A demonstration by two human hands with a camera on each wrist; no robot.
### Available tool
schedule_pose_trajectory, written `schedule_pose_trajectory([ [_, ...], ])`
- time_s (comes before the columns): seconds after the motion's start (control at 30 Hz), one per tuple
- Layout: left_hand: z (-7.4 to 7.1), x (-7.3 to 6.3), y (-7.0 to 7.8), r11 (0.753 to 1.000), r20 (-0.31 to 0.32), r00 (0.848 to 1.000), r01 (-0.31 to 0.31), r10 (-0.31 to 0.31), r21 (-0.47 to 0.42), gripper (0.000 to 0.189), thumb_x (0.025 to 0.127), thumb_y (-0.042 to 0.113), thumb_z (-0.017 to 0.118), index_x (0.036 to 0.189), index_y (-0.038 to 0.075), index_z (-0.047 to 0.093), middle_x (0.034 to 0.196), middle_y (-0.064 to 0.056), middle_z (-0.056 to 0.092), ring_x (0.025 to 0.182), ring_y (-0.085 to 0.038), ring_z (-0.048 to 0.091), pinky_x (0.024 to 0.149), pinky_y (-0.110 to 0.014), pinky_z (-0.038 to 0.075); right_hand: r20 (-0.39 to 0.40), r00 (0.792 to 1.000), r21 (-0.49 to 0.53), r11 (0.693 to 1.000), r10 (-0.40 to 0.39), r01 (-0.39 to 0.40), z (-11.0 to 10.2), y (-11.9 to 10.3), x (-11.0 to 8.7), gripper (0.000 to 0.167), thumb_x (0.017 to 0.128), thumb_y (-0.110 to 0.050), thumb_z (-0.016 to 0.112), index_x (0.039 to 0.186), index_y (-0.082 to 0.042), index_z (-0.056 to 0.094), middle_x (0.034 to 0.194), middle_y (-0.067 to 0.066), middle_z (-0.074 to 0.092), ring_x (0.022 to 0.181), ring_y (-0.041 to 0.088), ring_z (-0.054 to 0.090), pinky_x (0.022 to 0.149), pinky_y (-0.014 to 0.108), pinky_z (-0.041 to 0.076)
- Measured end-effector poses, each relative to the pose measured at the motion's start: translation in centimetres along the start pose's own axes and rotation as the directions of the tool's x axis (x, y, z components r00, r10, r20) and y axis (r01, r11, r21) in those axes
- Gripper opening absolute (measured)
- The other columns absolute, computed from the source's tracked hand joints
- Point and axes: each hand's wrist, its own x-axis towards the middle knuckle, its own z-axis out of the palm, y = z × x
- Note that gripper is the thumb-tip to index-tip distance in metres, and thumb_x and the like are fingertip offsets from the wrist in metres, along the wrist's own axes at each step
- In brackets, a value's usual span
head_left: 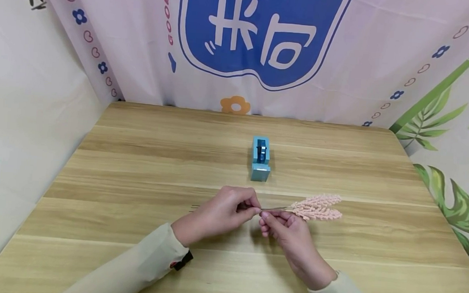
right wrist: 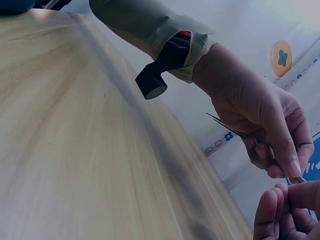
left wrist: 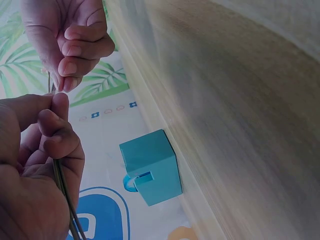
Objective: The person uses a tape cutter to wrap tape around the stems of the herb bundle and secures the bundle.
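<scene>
Pink flowers (head_left: 315, 207), one bunch, extend past two hands pinching their stems (head_left: 276, 208): left hand (head_left: 224, 212), right hand (head_left: 293, 240) just beside. One tape dispenser (head_left: 259, 172) stands beyond on one table (head_left: 156, 173).

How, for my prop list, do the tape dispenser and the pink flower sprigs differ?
The tape dispenser is blue; the flower sprigs are pink. The dispenser is blocky; the sprigs have slender stems. The left hand and right hand hold the sprigs; the dispenser stands on the table. Both are in front of the person.
</scene>
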Motion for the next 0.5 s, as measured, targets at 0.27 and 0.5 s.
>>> schedule_pose_trajectory([
  [0.27, -0.09, 0.08, 0.01, 1.0, -0.018, 1.0, -0.017, 0.018, 0.012, 0.025, 0.098, 0.002, 0.069, 0.122, 0.008, 0.072, 0.081, 0.001, 0.071, 0.07, 0.0, 0.054, 0.065, -0.018, 0.051, -0.025, 1.0, 0.028, 1.0, -0.007, 0.007, 0.05, 0.1, 0.06, 0.017, 0.102, -0.004, 0.064, 0.115, 0.008, 0.062, 0.089, 0.001, 0.076, 0.081, 0.01, 0.069, 0.078, 0.022, 0.059],
  [0.5, -0.05, 0.03, -0.15, 0.998, -0.018, 0.998, -0.055, 0.055, 0.004, 0.017, 0.099, 0.002, 0.069, 0.111, 0.008, 0.079, 0.102, -0.003, 0.079, 0.082, -0.002, 0.062, 0.072, -0.017, 0.054, -0.03, 0.999, 0.055, 0.998, -0.019, 0.021, 0.01, 0.18, -0.01, 0.013, 0.102, -0.002, 0.064, 0.112, 0.004, 0.063, 0.088, -0.002, 0.076, 0.083, 0.009, 0.07, 0.079, 0.021, 0.059],
])
